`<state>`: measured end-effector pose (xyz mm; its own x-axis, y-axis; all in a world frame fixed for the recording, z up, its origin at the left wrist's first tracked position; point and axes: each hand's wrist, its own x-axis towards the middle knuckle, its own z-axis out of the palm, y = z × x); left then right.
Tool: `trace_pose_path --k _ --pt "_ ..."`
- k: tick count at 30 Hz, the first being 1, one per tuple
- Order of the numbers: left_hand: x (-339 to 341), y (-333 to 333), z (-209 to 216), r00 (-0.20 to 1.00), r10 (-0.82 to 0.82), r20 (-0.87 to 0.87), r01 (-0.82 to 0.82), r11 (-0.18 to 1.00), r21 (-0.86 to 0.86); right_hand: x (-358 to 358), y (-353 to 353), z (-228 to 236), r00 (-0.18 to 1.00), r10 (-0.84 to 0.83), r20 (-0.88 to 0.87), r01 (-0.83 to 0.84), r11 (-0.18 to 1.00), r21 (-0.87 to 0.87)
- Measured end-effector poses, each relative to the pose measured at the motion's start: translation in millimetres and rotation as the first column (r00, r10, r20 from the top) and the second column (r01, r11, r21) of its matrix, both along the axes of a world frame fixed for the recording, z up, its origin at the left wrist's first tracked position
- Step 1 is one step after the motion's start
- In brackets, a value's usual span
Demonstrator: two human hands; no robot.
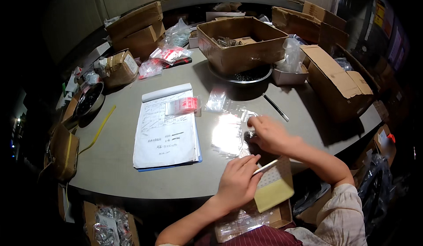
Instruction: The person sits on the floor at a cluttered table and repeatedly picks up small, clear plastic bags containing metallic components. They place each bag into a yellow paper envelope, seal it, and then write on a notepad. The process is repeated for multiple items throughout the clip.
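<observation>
My left hand point(237, 181) is closed at the near edge of the table, its thumb against the white rim of a tilted board point(274, 185). That board is pale with rows of small dots or holes, and its lower part is plain yellow. Just beyond, my right hand point(272, 135) has its fingers bent together over small dark pieces point(250, 136); what they pinch is hidden. Clear plastic bags point(227, 133) lie flat to the left of my right hand, shining in the light. Below the board, an open cardboard box point(280, 215) holds clear bags near my lap.
Left of the bags lies a clipboard with written sheets point(165, 144), a red-and-clear bag pack point(181, 106) on top. A black pen point(276, 108) lies at right. Behind, a large carton point(244, 54) rests on a metal bowl point(253, 77). Another tall carton point(337, 85) stands right.
</observation>
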<state>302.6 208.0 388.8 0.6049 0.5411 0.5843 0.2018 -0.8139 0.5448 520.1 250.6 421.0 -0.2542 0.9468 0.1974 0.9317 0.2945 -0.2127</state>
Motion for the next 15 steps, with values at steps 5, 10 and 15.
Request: trace_pose_path --k 5,10,15 --pt "-43.1 6.5 -7.0 0.936 -0.104 0.336 0.222 0.916 -0.334 68.5 14.8 -15.3 0.988 0.149 -0.028 -0.151 0.985 -0.08" --pt "-149.6 16.9 -11.9 0.806 0.268 0.527 0.239 0.668 -0.705 51.4 -41.1 -25.5 0.899 0.361 -0.247 -0.371 0.929 0.009" --pt "-155.9 23.8 11.0 0.656 0.441 0.612 0.156 0.715 -0.682 16.2 -113.4 -24.6 0.806 0.495 -0.326 -0.513 0.858 0.035"
